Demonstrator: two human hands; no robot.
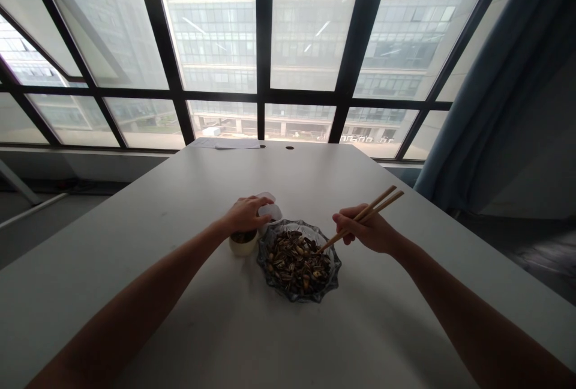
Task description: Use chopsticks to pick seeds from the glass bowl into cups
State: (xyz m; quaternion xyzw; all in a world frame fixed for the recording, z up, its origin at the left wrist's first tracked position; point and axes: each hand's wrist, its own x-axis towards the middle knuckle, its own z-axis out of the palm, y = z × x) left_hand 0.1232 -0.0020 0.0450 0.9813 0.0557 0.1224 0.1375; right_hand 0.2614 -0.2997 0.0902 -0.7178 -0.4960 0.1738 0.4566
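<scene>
At the lower centre of the frame, on a white table (180, 317):

Item: two bare forearms, entering from the lower left and lower right corners and converging toward the middle.

Item: glass dish (330, 281), scalloped rim, dark tinted, filled with striped sunflower seeds (294, 263). It sits just below frame centre, between the two hands.

Item: right hand (366, 230), right of centre, just beside the dish's upper right rim. Fingers are closed around a pair of wooden chopsticks (375, 204). The sticks slant from upper right down to lower left; their tips lie close together among the seeds near the dish's right side. Whether a seed is pinched between the tips cannot be told.

Item: left hand (245, 214), left of centre, fingers curled over a small clear container (270, 208) with a pale lid, just above the dish's upper left rim. Grip is closed on the container.

Item: small cream cup (243, 248), below the left hand and touching or nearly touching the dish's left rim; dark contents, too small to identify.

Item: sheets of paper (229, 143) at the table's far edge, upper centre left, with a small dark round hole (289, 147) to their right.

Item: large window (263, 47) with dark frames across the upper half; an office building shows beyond.

Item: blue-grey curtain (499, 95), upper right.
</scene>
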